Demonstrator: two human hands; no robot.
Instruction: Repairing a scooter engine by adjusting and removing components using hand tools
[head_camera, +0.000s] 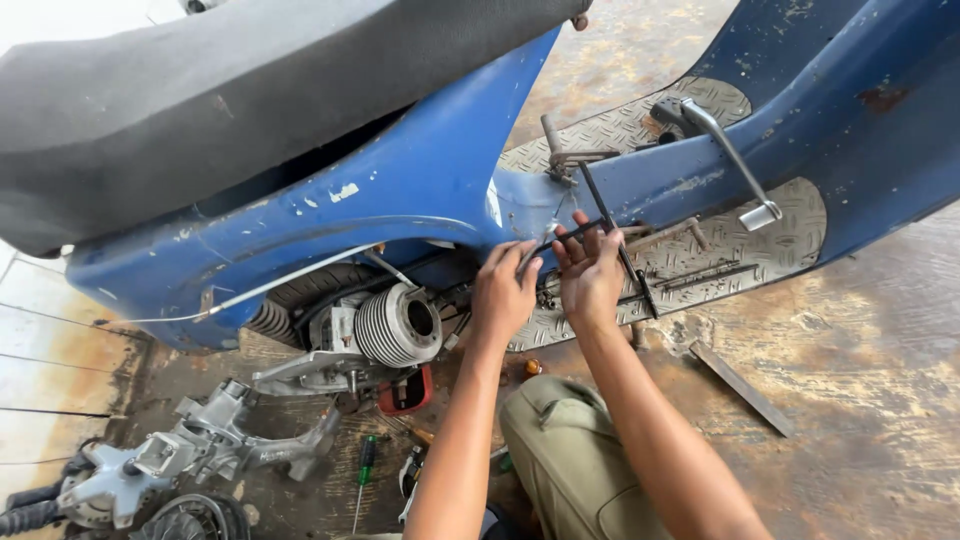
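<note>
At the lower edge of a blue scooter (400, 190) lying tipped on its side on the floor, both hands work close together where the body panel meets the ribbed metal footboard (780, 225). The left hand (503, 295) rests its fingers against the edge of the blue panel, pressed together and curled around a thin cable end or small fitting there; what exactly sits under the fingertips is too small to tell. The right hand (590, 275) is just beside it, nearly touching, its fingers pinching a thin dark rod (610, 225) that runs slantwise up across the footboard. The two hands seem to brace each other, so that one steadies the part while the other handles the rod.

The scooter appears to lie on its side so that the underside is open to reach: the finned engine cylinder (398, 325) stands bare under the wheel arch, beside the rear tyre (300, 290). The black seat (200, 90) fills the upper left. A silver kick lever (730, 160) juts out over the footboard.

On the floor, within arm's reach, lie loose grey engine castings (200, 450), a green-handled screwdriver (365, 465) and a flat metal bar (742, 388), well apart to the right. The person's knee in olive trousers (570, 450) is tucked below the arms.
</note>
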